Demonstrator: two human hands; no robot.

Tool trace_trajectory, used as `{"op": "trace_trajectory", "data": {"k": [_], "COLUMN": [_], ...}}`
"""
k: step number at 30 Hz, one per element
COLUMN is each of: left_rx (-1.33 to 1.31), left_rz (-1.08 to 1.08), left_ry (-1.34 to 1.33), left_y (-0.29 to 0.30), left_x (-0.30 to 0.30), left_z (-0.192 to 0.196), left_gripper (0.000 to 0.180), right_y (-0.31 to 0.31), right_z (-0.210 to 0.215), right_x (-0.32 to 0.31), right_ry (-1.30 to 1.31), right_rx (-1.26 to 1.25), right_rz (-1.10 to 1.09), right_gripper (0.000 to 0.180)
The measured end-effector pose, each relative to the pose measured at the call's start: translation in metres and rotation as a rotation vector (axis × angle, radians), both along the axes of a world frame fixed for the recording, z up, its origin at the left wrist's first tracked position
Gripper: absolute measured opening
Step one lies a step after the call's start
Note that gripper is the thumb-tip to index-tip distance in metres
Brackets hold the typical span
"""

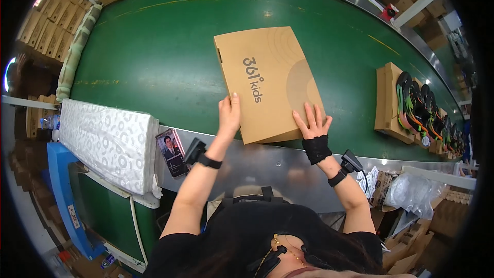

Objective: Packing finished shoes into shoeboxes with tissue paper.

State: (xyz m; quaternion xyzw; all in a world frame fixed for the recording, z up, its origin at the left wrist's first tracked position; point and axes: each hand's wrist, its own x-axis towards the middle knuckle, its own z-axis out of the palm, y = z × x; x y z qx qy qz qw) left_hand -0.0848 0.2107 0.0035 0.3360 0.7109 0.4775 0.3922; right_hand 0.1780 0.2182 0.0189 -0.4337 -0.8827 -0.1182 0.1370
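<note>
A brown cardboard shoebox (pixel 278 82) with dark print and a pale curved pattern on its closed lid lies turned at a slant on the green conveyor belt, its near end reaching the steel edge. My left hand (pixel 228 116) grips its left side, thumb up along the lid's edge and the other fingers curled against the side. On the near right corner rests my right hand (pixel 314 123), palm down, with fingers spread over the lid. A black wrap covers that wrist. Whatever is inside the box is hidden.
Open boxes (pixel 388 100) with dark, brightly trimmed shoes (pixel 411 105) line the belt's right side. A stack of patterned white paper (pixel 105 144) lies at the left, beside a phone-like card (pixel 172 152) on the steel ledge. Clear plastic bags (pixel 414 193) sit at the lower right.
</note>
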Motion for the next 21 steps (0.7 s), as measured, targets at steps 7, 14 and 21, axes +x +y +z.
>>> {"op": "trace_trajectory", "data": {"k": [7,14,21], "left_rx": [0.02,0.106,0.132], "left_rz": [-0.011,-0.105,0.043], "left_ry": [-0.404,-0.98,-0.178], "left_y": [0.002,0.0,-0.027], "left_x": [-0.023,-0.008,0.017], "left_z": [0.002,0.042,0.034], "left_gripper": [0.053,0.057,0.078], "right_y": [0.001,-0.038,-0.14], "right_z": [0.028,0.105,0.048], "right_x": [-0.008,-0.015,0.067], "right_ry": [-0.047,0.009,0.066], "right_rx": [-0.088,-0.077,-0.016], "right_rz": [-0.018,0.051,-0.034], "right_gripper": [0.057,0.05,0.038]}}
